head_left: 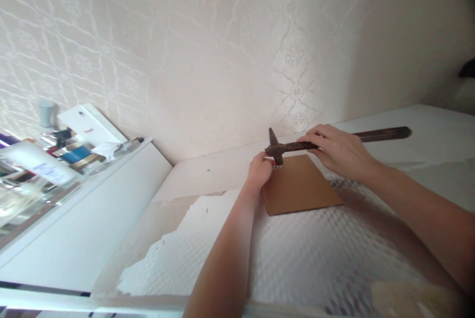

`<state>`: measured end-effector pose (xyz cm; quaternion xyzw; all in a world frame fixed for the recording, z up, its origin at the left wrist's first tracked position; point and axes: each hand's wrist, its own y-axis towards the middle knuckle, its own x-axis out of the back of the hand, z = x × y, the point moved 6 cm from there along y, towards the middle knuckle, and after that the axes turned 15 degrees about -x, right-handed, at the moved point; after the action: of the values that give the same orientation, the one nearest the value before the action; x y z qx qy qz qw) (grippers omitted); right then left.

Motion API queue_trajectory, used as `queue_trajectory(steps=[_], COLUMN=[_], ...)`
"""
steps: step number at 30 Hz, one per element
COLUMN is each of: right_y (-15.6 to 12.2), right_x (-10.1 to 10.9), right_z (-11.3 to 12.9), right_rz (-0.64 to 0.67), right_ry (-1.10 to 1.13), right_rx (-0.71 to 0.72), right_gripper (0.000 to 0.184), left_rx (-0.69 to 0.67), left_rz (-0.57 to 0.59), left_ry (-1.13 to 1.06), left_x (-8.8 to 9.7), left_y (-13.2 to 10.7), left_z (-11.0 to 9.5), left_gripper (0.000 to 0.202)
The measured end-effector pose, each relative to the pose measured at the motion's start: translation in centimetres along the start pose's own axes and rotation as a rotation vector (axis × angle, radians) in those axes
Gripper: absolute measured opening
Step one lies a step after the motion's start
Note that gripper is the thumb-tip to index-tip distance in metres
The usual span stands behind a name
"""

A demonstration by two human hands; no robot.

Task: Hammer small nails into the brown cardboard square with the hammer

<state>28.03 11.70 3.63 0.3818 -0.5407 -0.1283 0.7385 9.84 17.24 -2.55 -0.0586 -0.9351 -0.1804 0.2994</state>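
My right hand (337, 152) is closed around the dark handle of a hammer (275, 151), held roughly level with its handle end pointing right. The hammer head is over the far left corner of a flat brown board (302, 187). By that corner is my left hand (260, 172), its fingers drawn together close to the hammer head. A bit of red shows at its fingertips; what they pinch is too small to make out. Just below the head, a row of small pale metal pieces, perhaps nails (277, 167), stands along the board's edge.
The board lies on a white textured cover (178, 258) with a torn-looking edge, over a pale surface against a patterned wall (222, 61). To the left stands a white cabinet (92, 224), its top crowded with a white box (91, 122) and other items.
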Motion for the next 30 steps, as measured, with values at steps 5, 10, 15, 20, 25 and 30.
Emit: queue_trajectory(steps=[5, 10, 15, 20, 25, 30], right_y=[0.01, 0.00, 0.03, 0.04, -0.01, 0.01], right_x=[-0.06, 0.14, -0.09, 0.13, -0.22, -0.04], right_z=[0.00, 0.01, -0.02, -0.19, -0.12, -0.24], right_rz=[0.010, -0.003, 0.036, 0.006, 0.047, 0.025], right_ry=[-0.015, -0.015, 0.012, -0.010, -0.011, -0.010], right_rx=[-0.008, -0.026, -0.031, -0.066, -0.049, -0.065], right_gripper=[0.021, 0.022, 0.022, 0.021, 0.020, 0.020], left_rx=[-0.018, 0.003, 0.008, 0.018, 0.011, 0.025], left_rz=[-0.001, 0.004, 0.006, 0.001, 0.000, 0.006], left_ry=[-0.019, -0.045, -0.003, -0.055, -0.017, -0.041], left_x=[-0.11, -0.19, -0.05, -0.18, -0.15, -0.27], left_y=[0.07, 0.05, -0.04, -0.10, 0.01, 0.09], left_z=[0.07, 0.15, 0.00, 0.09, 0.13, 0.34], left_gripper=[0.030, 0.035, 0.032, 0.037, 0.031, 0.035])
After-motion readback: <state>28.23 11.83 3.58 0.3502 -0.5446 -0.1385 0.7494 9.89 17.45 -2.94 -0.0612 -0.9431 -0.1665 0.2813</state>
